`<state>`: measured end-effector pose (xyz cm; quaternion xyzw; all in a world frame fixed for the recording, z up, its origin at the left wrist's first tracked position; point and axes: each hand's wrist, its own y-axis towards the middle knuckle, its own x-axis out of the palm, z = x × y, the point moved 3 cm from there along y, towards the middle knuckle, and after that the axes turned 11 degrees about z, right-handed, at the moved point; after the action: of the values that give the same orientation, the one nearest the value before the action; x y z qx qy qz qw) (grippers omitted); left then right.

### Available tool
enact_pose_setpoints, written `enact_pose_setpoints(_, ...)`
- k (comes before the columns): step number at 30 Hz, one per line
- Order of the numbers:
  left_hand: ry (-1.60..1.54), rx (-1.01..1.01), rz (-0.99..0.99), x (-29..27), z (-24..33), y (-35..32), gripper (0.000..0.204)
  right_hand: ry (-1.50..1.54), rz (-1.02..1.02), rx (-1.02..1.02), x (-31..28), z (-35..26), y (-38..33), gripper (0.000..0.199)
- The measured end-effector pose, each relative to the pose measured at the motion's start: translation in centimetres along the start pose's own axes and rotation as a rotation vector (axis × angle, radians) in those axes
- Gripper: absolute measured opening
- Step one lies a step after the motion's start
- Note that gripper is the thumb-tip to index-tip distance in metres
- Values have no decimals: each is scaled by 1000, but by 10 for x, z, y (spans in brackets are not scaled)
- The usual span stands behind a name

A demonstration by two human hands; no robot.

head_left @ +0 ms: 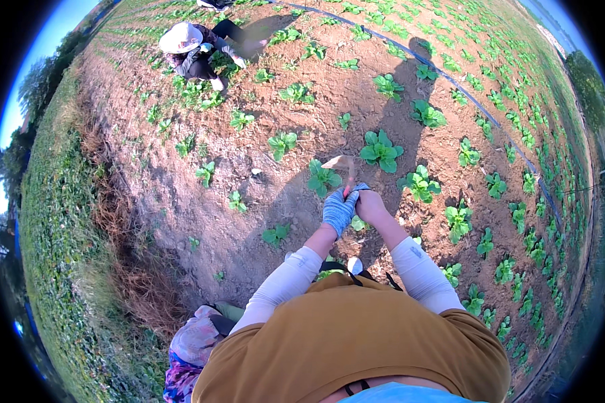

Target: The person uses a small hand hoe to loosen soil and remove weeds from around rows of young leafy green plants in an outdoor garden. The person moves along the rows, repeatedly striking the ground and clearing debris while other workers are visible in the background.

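My left hand (339,211), in a blue-grey knitted glove, is closed around the reddish handle of a sickle (350,176). The sickle's pale curved blade (335,162) points left, between two leafy green plants. Against the left hand, my right hand (371,207) is closed, with dark blue material at its fingers; what it grips is hidden. Just left of the blade grows one plant (323,178), and a larger one (381,151) stands to its right. White sleeves cover both forearms.
Rows of leafy plants (421,184) grow in brown soil. A dark hose (474,101) runs along the right. At the upper left a person in a white hat (181,38) crouches among plants. Another person's patterned clothing (193,342) is close by at lower left. Dry brush (138,282) borders the left.
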<state>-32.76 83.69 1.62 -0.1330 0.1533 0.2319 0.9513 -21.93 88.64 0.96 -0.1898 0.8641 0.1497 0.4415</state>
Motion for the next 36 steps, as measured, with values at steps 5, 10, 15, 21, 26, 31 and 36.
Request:
enact_pose_setpoints(5, -150, 135, -71, 16, 4, -31, 25, 19, -311, 186, -1, 33, 3, 23)
enact_pose_setpoints(10, -209, 66, -99, 26, -21, -29, 29, 1449, -85, 998, -10, -6, 4, 21)
enact_pose_setpoints(15, -94, 86, -148, 20, 14, -31, 28, 2366, -259, 561, 45, 58, 20, 36)
enact_pose_setpoints(21, -188, 153, -55, 23, -4, -40, 29, 2070, -166, 705, 47, 34, 19, 40)
enact_pose_setpoints(26, -66, -41, -190, 11, 1, -52, 32, 1338, 7, 951, -31, -61, -10, 44)
enact_pose_setpoints(31, -141, -12, -105, 5, -24, -47, 30, 1415, -414, 798, 58, 3, -3, 40)
enact_pose_setpoints(36, -138, -84, -120, -22, -53, -42, 28, 1644, -626, 782, 136, 21, 3, 36)
